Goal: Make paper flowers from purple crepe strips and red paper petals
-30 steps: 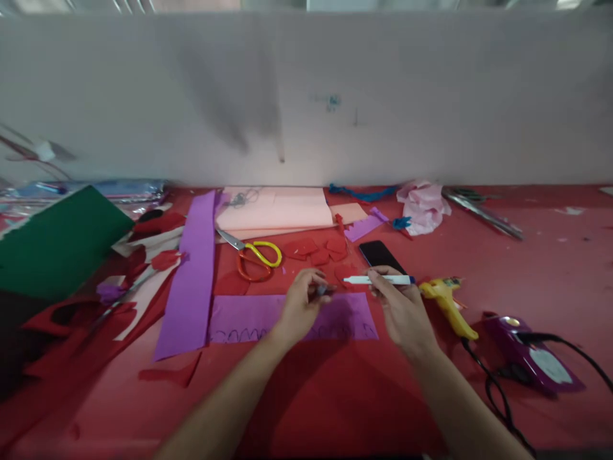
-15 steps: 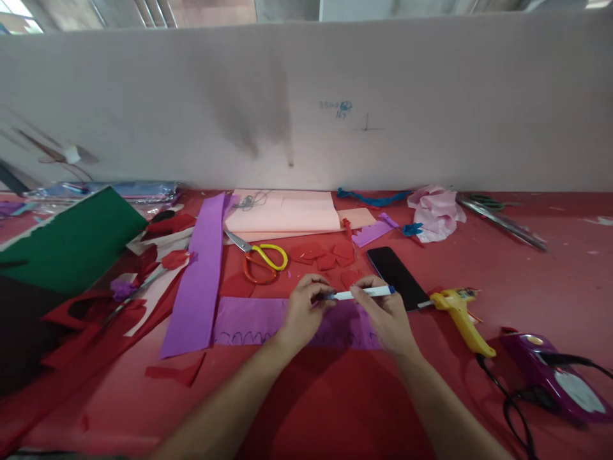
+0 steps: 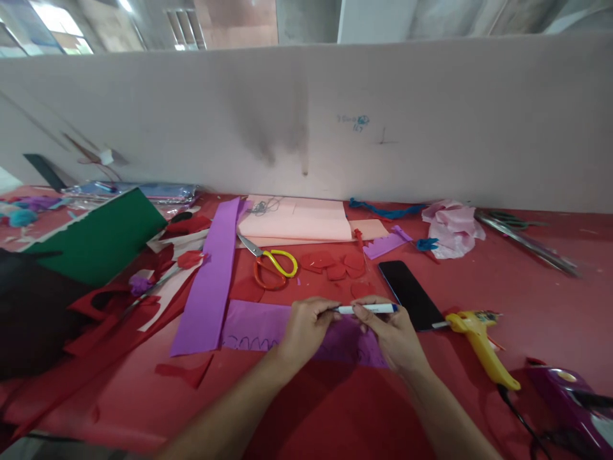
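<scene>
A white marker (image 3: 366, 309) with a dark blue end lies level between my two hands. My left hand (image 3: 306, 329) pinches its left end, and the fingers cover the tip there. Near the blue end, my right hand (image 3: 390, 329) grips the barrel between thumb and fingers. Both hands are over a purple paper strip (image 3: 256, 316) with a wavy line drawn along its near edge. A second, longer purple strip (image 3: 211, 281) lies to the left, overlapping the first one's end. Scissors (image 3: 275, 263) with one yellow and one orange handle rest beyond my left hand.
Red cut petals (image 3: 335, 263) lie beyond my hands. To the right are a black phone (image 3: 410, 295), a yellow glue gun (image 3: 481, 345) and a purple device (image 3: 569, 402). Red scraps and green board (image 3: 105, 236) crowd the left. A white panel (image 3: 191, 121) stands behind.
The camera view has shifted, so the table's contents sit a little lower and further right. Both hands still hold the marker over the purple strip.
</scene>
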`<state>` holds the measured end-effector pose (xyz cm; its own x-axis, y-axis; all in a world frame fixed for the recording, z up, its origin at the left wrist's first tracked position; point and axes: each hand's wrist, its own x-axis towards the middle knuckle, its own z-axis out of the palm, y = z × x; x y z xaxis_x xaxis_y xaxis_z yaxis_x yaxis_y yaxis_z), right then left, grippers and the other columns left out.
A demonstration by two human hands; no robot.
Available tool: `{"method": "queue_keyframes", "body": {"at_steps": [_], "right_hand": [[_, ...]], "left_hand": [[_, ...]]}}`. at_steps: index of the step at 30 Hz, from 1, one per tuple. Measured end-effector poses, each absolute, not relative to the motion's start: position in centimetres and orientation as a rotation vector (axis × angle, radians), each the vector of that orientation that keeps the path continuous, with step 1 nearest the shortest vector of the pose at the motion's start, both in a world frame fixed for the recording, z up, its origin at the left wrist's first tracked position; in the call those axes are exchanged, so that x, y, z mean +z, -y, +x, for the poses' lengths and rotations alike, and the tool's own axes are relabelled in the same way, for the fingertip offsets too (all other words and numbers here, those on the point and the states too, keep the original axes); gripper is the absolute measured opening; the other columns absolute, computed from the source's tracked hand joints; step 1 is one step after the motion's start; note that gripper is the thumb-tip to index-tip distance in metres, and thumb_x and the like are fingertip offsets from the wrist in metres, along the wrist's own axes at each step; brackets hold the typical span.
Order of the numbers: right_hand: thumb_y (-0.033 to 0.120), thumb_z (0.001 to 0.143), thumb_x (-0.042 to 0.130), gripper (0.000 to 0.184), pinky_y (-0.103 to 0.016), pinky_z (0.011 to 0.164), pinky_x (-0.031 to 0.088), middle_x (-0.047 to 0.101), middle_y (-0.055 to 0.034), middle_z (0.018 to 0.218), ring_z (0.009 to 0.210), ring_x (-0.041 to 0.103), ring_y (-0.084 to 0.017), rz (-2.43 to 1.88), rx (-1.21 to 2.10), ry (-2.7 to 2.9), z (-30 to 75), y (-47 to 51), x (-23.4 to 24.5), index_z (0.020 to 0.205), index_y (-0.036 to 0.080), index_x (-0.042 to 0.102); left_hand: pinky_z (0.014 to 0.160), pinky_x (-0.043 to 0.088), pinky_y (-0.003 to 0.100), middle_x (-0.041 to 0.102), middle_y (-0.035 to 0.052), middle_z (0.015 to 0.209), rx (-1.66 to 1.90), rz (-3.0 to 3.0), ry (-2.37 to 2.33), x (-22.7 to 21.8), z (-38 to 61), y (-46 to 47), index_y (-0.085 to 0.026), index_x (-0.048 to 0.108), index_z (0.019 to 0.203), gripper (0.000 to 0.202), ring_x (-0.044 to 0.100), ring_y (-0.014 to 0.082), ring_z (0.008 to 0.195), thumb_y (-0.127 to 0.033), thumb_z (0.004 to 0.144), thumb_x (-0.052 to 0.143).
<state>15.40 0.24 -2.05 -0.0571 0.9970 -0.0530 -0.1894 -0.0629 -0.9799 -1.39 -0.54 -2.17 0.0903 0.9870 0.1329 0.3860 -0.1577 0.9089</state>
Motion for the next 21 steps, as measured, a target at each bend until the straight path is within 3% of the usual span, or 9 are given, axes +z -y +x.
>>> {"method": "queue_keyframes", "body": {"at_steps": [7, 17, 19, 21], "right_hand": [[0.033, 0.066, 0.081, 0.021, -0.022, 0.048, 0.044, 0.064, -0.0009, 0.057, 0.049, 0.054, -0.010, -1.086, 1.400, 1.221, 15.6, -0.2, -1.7, 0.077, 0.016, 0.074], [0.033, 0.071, 0.077, 0.017, -0.022, 0.050, 0.048, 0.066, -0.0003, 0.060, 0.051, 0.057, -0.011, -1.104, 1.291, 1.306, 15.0, 0.2, -2.2, 0.080, 0.019, 0.073], [0.038, 0.072, 0.075, 0.022, -0.024, 0.051, 0.049, 0.068, -0.0022, 0.064, 0.053, 0.059, -0.013, -1.093, 1.266, 1.257, 14.8, 0.0, -2.5, 0.082, 0.019, 0.072], [0.046, 0.077, 0.068, 0.031, -0.028, 0.053, 0.051, 0.071, -0.0053, 0.069, 0.056, 0.062, -0.016, -1.166, 1.114, 1.301, 14.6, -0.9, -2.5, 0.088, 0.017, 0.070]], "left_hand": [[0.062, 0.050, 0.023, 0.073, 0.0002, 0.067, 0.866, 1.481, -1.294, -1.3, -2.3, 0.4, -0.019, 0.077, 0.082, 0.021, 0.065, 0.0141, 0.061, -0.011, 0.075, 0.059], [0.065, 0.053, 0.026, 0.074, 0.0002, 0.069, 0.880, 1.318, -1.309, -0.6, -2.2, 0.1, -0.019, 0.077, 0.081, 0.022, 0.065, 0.0149, 0.062, -0.009, 0.071, 0.060], [0.066, 0.054, 0.027, 0.074, 0.0020, 0.073, 0.946, 1.363, -1.298, -0.5, -2.0, 0.0, -0.019, 0.077, 0.087, 0.022, 0.066, 0.0161, 0.065, -0.013, 0.075, 0.060], [0.072, 0.055, 0.029, 0.075, 0.0056, 0.090, 1.112, 1.424, -1.286, -0.5, -2.2, -0.2, -0.019, 0.072, 0.106, 0.029, 0.067, 0.0178, 0.076, -0.021, 0.081, 0.058]]}}
